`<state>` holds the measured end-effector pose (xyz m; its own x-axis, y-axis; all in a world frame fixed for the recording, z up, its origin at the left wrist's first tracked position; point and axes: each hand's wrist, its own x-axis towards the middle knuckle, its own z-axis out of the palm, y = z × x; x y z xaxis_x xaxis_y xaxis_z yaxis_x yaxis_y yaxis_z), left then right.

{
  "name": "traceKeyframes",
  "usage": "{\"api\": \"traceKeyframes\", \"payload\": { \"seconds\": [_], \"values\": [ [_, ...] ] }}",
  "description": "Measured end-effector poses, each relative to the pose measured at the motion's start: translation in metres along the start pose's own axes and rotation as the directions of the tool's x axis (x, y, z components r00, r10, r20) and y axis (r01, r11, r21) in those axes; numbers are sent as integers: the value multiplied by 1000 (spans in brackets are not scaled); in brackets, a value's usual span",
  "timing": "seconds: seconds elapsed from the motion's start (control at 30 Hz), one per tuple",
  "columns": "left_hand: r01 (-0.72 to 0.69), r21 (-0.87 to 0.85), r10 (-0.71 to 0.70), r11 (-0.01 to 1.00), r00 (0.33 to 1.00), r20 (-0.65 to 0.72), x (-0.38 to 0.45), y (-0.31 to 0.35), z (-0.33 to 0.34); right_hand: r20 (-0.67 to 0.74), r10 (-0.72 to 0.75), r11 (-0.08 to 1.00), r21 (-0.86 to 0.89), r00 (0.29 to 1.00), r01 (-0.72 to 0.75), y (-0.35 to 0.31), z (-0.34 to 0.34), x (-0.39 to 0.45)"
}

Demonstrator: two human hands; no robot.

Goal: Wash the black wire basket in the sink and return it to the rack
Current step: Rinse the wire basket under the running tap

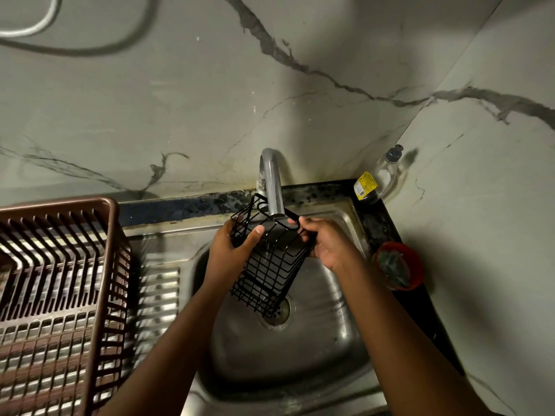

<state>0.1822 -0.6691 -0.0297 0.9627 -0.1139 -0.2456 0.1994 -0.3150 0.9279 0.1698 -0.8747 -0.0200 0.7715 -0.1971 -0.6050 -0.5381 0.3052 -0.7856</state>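
The black wire basket [267, 265] hangs tilted over the steel sink [330, 340], right under the spout of the curved metal tap [271, 181]. My left hand [232, 247] grips its left side, thumb lying across the wires. My right hand [326, 246] grips the upper right rim near the basket's hook. The basket's lower end points down toward the drain [277, 312]. The brown plastic dish rack [57, 295] stands on the drainboard to the left.
A clear dish-soap bottle [380, 178] with a yellow label stands in the back right corner. A red bowl [401, 265] holding a green scrubber sits on the dark counter right of the sink. Marble walls close in behind and on the right.
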Motion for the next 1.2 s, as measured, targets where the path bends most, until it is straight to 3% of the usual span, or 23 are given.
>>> {"api": "traceKeyframes", "payload": {
  "seconds": [0.37,0.5,0.57,0.63,0.7,0.77,0.83,0.93,0.97,1.03,1.13,1.2],
  "values": [
    [-11,-86,5,996,998,-60,-1,-11,-18,-10,19,999,-41,1000,-19,-6,28,-1],
    [33,-151,-40,988,998,-44,1,-22,-25,17,4,990,-139,1000,-2,-5,34,-4],
    [55,-119,-64,991,996,-69,1,-28,-29,36,-28,976,-215,999,35,-5,37,-7],
    [-8,75,17,997,993,-121,-3,-27,-32,74,-76,955,-282,994,94,-5,41,-7],
    [-122,341,170,932,979,-112,-5,-21,-36,141,-122,927,-336,982,163,-5,46,-6],
    [-265,544,324,796,946,-14,0,-16,-41,198,-141,902,-378,970,209,-5,52,-6],
    [-415,659,434,628,889,147,11,-9,-47,264,-149,887,-391,953,247,-6,57,-7],
    [-570,706,444,420,808,388,29,6,-50,379,-156,869,-386,912,309,-7,64,-8],
    [-594,688,409,416,799,442,33,14,-51,379,-165,873,-373,910,314,-7,64,-8],
    [-560,631,333,538,828,451,37,23,-52,364,-204,887,-325,909,329,-9,60,-8],
    [-480,590,391,649,876,284,35,22,-53,305,-281,889,-273,910,367,-2,64,-14],
    [-400,515,359,758,915,183,26,18,-50,223,-408,822,-331,885,463,12,74,-19]
  ]
}}
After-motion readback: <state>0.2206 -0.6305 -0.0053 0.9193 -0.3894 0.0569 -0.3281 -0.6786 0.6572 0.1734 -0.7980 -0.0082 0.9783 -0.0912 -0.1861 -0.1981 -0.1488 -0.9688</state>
